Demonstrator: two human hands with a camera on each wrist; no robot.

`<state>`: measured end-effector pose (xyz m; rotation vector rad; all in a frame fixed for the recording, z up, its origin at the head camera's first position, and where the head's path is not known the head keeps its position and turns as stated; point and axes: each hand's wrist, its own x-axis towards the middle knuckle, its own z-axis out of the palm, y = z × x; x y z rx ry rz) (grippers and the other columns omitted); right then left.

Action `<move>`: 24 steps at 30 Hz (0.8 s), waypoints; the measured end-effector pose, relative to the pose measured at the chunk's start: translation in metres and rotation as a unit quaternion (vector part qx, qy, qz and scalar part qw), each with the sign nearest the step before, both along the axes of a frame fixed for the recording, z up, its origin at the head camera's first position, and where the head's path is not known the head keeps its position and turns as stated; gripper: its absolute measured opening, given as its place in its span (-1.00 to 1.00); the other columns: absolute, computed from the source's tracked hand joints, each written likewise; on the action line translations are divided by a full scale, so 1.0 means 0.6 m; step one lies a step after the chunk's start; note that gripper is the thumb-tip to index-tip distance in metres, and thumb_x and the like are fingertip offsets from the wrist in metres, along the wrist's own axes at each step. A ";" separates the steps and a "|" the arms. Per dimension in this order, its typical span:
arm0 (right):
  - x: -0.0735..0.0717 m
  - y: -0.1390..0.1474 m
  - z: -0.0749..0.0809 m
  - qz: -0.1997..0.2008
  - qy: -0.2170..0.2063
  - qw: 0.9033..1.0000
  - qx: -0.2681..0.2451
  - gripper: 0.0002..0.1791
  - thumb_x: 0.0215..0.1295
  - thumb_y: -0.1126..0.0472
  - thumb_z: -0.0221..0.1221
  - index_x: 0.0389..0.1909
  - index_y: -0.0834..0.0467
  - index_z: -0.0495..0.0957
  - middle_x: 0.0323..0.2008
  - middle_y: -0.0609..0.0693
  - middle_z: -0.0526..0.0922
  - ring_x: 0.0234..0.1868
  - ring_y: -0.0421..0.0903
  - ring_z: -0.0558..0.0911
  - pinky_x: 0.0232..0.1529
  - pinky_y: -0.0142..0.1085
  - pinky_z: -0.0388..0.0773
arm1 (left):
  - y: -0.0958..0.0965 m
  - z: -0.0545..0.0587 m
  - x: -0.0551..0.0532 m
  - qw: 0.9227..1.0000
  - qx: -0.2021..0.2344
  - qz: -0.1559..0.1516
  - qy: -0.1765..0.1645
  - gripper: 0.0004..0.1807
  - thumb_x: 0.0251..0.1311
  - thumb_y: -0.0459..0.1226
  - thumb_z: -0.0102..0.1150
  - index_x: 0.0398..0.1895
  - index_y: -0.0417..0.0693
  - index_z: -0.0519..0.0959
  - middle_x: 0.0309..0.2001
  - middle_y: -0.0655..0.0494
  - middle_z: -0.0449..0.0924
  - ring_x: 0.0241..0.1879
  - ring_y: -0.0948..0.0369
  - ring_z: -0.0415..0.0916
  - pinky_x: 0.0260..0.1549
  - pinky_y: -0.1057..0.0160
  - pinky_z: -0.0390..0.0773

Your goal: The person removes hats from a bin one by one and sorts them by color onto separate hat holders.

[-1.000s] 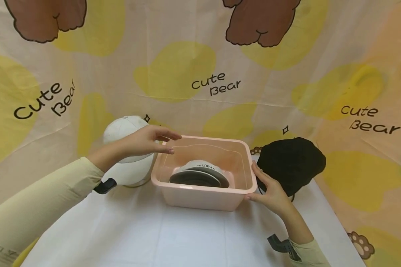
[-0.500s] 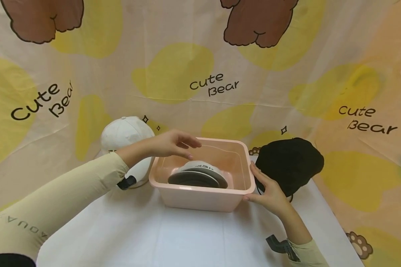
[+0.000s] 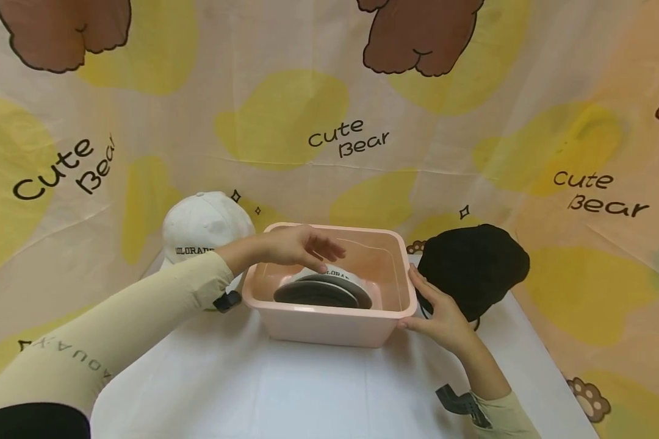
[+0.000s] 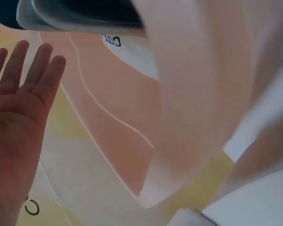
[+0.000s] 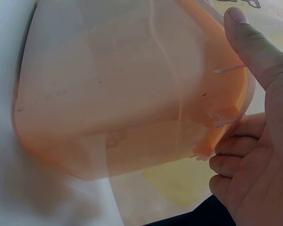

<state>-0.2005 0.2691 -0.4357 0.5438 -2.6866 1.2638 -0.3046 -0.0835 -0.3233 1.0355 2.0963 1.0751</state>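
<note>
A pink plastic basin (image 3: 329, 328) stands on the white-covered table. In it lie stacked caps, with dark brim undersides (image 3: 314, 295) towards me and white fabric lettered in black (image 3: 342, 274) behind. Over the basin's left part hovers my left hand (image 3: 293, 245), holding nothing; in the left wrist view its fingers (image 4: 43, 63) are spread and nearly straight beside the caps. My right hand (image 3: 445, 318) grips the rim at the basin's right front corner. The right wrist view has the thumb (image 5: 254, 44) on one side of that corner and bent fingers on the other.
Left of the basin sits a white baseball cap (image 3: 208, 221) with black lettering, partly hidden by my left arm. A black cap (image 3: 475, 268) rests close behind my right hand. A patterned cloth (image 3: 285, 122) hangs behind the table (image 3: 307, 390).
My left hand has moved right, from beside the white cap and the basin's left rim to above the caps inside. My right hand keeps its place at the rim.
</note>
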 end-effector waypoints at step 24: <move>0.000 -0.001 0.000 0.001 0.002 1.000 0.003 0.20 -0.05 -0.01 0.61 0.60 0.02 0.15 0.59 0.01 0.14 0.58 0.27 0.14 0.32 0.39 0.28 | 0.010 -0.023 -0.018 0.993 -0.076 0.025 0.088 -0.74 0.22 -0.37 0.41 -0.02 -0.20 0.73 -0.17 0.08 0.79 -0.18 0.30 0.66 -0.10 0.34 0.67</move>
